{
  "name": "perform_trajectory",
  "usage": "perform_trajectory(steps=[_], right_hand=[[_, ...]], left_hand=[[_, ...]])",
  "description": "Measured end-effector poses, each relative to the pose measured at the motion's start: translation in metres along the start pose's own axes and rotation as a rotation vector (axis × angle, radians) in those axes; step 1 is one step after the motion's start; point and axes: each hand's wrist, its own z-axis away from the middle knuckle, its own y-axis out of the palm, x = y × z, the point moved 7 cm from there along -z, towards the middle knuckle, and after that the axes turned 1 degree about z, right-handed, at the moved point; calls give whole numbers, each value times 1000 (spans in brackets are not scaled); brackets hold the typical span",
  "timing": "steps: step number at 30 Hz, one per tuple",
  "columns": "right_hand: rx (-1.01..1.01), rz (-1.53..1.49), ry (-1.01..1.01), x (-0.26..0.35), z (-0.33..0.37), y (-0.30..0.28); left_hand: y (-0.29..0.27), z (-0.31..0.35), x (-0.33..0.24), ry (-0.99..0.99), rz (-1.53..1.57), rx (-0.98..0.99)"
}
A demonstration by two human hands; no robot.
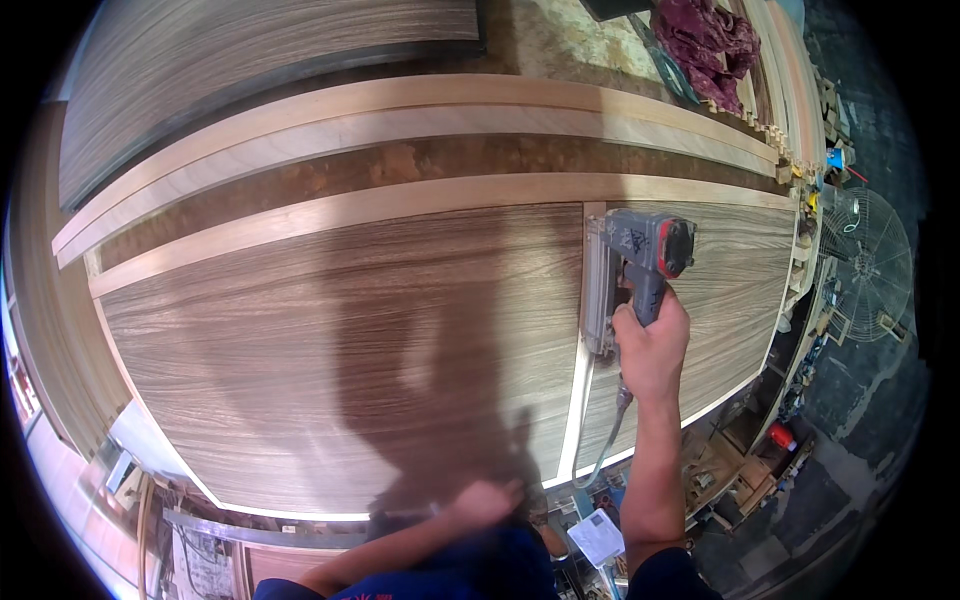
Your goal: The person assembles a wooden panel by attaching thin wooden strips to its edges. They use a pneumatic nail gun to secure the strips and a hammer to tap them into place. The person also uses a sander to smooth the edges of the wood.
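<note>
- Clasping nail gun (643,238) by handle in right grip (656,335).
- Holding its body just beyond that grip, over wood-grain panel (400,330).
- Blurring at left grip (487,502), well leftward; not discerning whether spread or pressed together.

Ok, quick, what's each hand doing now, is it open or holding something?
Left hand: too blurred to tell whether it's open, closed or holding anything.
Right hand: closed, holding the grey nail gun.

Scuffed matt nail gun (640,243), faintly glossy wood-grained panel (430,350), smooth bare-wood strip (400,200), rumpled cloth (705,50)
</note>
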Motion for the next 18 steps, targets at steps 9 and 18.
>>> perform_trajectory(steps=[9, 18], right_hand=[[-4, 49, 15, 5, 14, 2], [-50, 57, 98, -51, 83, -47]], left_hand=[[-3, 4, 0, 21, 14, -21], [-10, 1, -49, 45, -293, -89]])
